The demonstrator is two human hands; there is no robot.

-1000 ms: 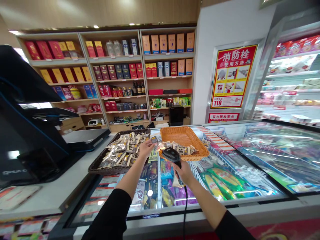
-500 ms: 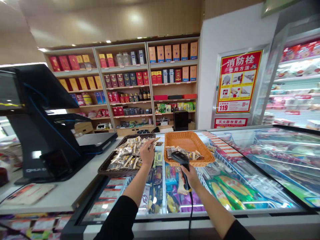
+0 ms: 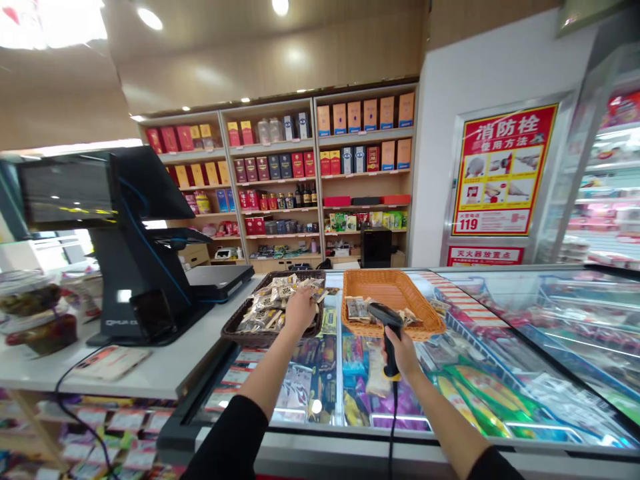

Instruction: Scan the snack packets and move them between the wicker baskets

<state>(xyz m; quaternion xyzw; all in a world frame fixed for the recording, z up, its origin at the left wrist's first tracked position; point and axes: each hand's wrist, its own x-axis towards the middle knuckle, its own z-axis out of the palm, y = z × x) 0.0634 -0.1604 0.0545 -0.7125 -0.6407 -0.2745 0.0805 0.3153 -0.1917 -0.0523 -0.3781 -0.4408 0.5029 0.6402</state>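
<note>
My left hand [image 3: 301, 309] is over the right side of a dark brown wicker basket [image 3: 231, 325], its fingers closed on a small wrapped packet [image 3: 317, 291]. Similar silver-and-tan packets [image 3: 273, 301] are heaped in that basket. In my right hand [image 3: 404, 357] is a black handheld barcode scanner [image 3: 387, 316], its head slanting up to the left and its cable hanging down. Just behind the scanner, an orange-brown wicker basket [image 3: 380, 283] holds a few of the same packets [image 3: 357, 308] near its front edge.
Both baskets rest on a glass-topped freezer [image 3: 300, 427] full of bagged goods. A checkout terminal [image 3: 145, 267] with a flat scale plate [image 3: 220, 280] stands on the counter [image 3: 165, 373] at left. Shelves of boxes [image 3: 275, 167] line the back wall; a red poster [image 3: 505, 170] hangs right.
The view has swung left, so everything sits farther right. My left hand has lowered with its packet, closer to the heap. My right hand still grips the scanner over the orange-brown basket's front.
</note>
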